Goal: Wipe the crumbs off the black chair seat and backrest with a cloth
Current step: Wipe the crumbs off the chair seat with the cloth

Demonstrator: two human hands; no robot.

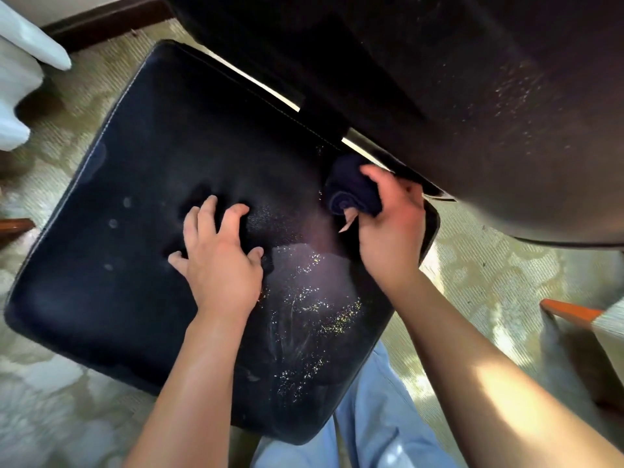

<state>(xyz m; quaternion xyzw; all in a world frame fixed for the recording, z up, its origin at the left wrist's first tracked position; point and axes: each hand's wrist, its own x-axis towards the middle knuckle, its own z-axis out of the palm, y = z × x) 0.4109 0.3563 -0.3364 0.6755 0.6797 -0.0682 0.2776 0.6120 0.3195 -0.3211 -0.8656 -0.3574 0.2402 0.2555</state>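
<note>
The black chair seat point(135, 211) fills the middle of the view, tilted in the frame. Pale crumbs point(317, 309) are scattered over its near right part, with smear marks among them. My left hand point(219, 255) presses on the seat's middle with fingers spread. My right hand point(391, 224) grips a bunched dark blue cloth point(351, 194) at the seat's back right corner, just under the backrest. The black backrest point(489, 96) rises at the upper right and is speckled with fine crumbs on its right side.
Patterned beige carpet point(67, 393) surrounds the chair. White fabric point(20, 79) hangs at the upper left. An orange-brown wooden piece point(574, 312) sits at the right edge. My light blue trouser legs point(371, 417) are below the seat's front.
</note>
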